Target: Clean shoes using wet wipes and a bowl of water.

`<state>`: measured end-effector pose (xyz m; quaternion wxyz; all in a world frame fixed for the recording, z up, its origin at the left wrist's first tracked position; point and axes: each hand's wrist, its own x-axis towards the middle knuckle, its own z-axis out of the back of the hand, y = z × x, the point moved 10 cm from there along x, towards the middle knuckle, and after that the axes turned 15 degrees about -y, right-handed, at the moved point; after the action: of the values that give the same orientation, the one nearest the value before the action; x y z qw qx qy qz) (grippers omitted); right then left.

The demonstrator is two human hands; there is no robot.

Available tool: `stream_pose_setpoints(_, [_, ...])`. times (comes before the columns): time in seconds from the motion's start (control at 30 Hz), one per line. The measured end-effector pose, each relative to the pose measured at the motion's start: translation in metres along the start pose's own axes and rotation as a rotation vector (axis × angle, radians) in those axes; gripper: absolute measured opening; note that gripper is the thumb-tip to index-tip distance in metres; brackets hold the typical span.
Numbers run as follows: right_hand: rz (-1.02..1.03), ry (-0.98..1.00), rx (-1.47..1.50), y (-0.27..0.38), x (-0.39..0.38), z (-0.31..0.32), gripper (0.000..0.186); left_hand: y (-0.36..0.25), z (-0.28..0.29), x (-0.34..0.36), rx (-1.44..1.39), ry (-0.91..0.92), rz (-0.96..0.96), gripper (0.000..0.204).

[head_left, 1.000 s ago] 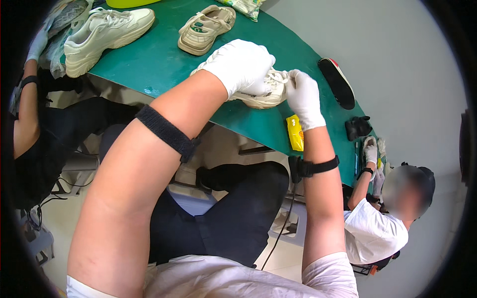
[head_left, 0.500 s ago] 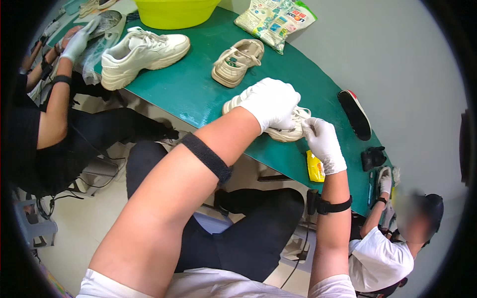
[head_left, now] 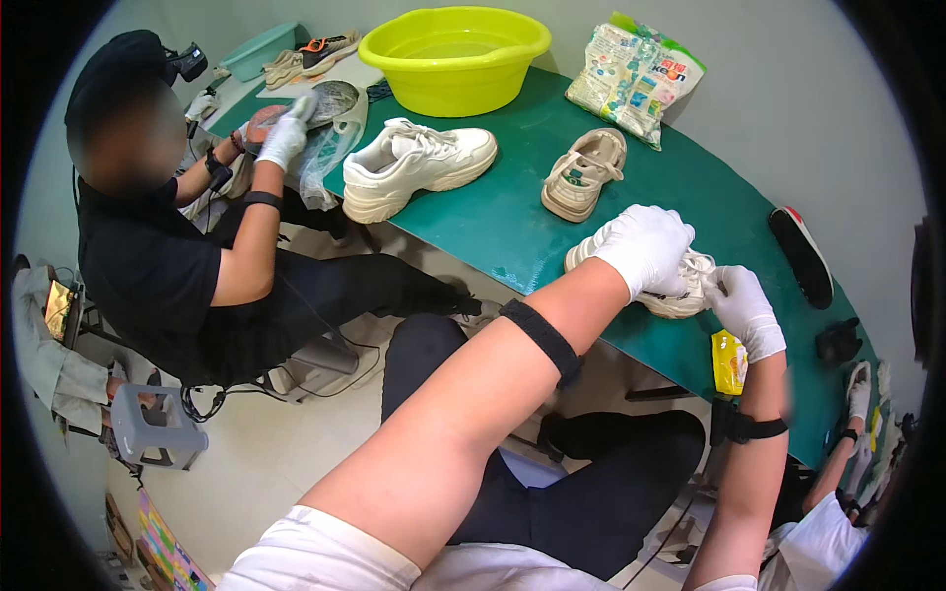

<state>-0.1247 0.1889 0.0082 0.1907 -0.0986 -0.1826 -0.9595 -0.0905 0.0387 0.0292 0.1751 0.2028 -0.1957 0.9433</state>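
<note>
A small beige shoe [head_left: 680, 295] lies on its side near the front edge of the green table [head_left: 512, 227]. My left hand [head_left: 645, 246], in a white glove, is clamped over the top of it. My right hand [head_left: 744, 307], also gloved, pinches the shoe's toe end, where the laces or a white cloth bunch up. A matching beige shoe [head_left: 584, 173] stands apart farther back on the table. A black band wraps each forearm.
A white chunky sneaker [head_left: 419, 165], a yellow-green basin [head_left: 455, 57] and a printed bag [head_left: 633, 77] stand on the table. A dark insole [head_left: 800, 254] and a yellow packet [head_left: 729, 361] lie at right. A person in black [head_left: 168, 266] works at left; another person's gloved hand [head_left: 859, 389] shows at right.
The view has tilted up and left, bringing the basin, the bag and the person in black into sight. My hands stay on the small shoe, with the right one shifted slightly along the toe.
</note>
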Motion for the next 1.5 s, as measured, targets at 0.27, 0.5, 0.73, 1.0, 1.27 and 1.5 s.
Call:
stream_pose_setpoints(0.27, [0.144, -0.435, -0.161, 0.002, 0.003, 0.002, 0.025, 0.000, 0.003, 0.002, 0.029, 0.027, -0.044, 0.053])
stream_pose_setpoints(0.5, [0.047, -0.307, -0.109, -0.006, 0.023, -0.004, 0.013, 0.001, 0.000, 0.003, 0.050, 0.012, -0.042, 0.055])
stream_pose_setpoints(0.73, [0.076, -0.092, -0.027, -0.001, -0.004, 0.001, 0.019, 0.005, -0.007, 0.006, 0.081, 0.018, -0.056, 0.062])
stream_pose_setpoints(1.0, [-0.021, -0.254, -0.178, -0.015, 0.024, -0.003, 0.022, 0.000, -0.009, 0.007, 0.074, 0.029, -0.060, 0.062])
stream_pose_setpoints(1.27, [-0.131, -0.011, -0.076, -0.021, 0.026, -0.007, 0.023, 0.001, -0.010, 0.005, 0.094, 0.020, -0.035, 0.067])
stream_pose_setpoints(1.5, [-0.079, 0.024, 0.059, -0.020, 0.002, -0.010, 0.018, 0.006, -0.007, 0.004, 0.116, 0.039, -0.008, 0.069])
